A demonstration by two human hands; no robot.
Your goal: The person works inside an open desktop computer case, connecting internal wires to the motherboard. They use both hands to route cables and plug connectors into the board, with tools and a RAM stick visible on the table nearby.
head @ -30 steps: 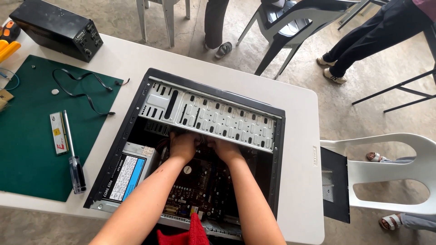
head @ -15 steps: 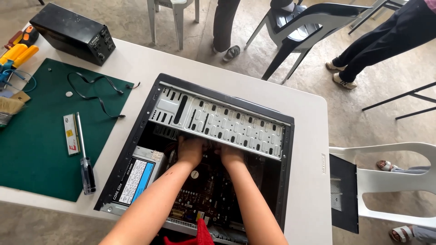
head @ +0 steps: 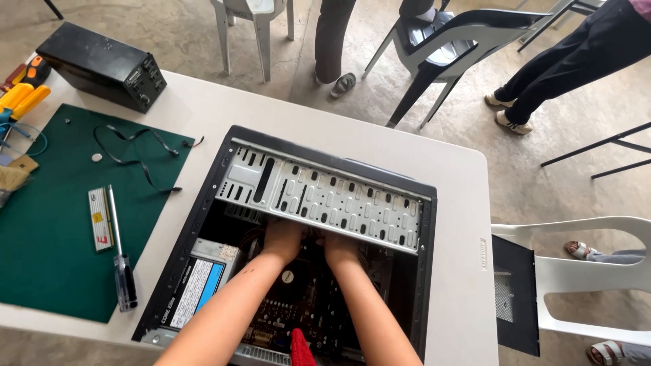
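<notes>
Both hands deep in the open computer case (head: 325, 203), centre of frame. Left hand (head: 281, 238) and right hand (head: 341, 247) reach under the drive cage (head: 339, 203) over the motherboard (head: 298, 305). Fingers hidden, can't tell grip. Side panel off; screwdriver (head: 121, 261) and RAM stick (head: 100, 219) out on green mat (head: 47, 271), left.

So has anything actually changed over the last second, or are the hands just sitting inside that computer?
Hardly anything. The left hand and right hand stay deep in the open computer case, fingers hidden under the perforated metal drive cage, so any grip cannot be told. Only the view has drifted a little. The screwdriver, memory stick and black cable lie unmoved on the green mat.
</notes>
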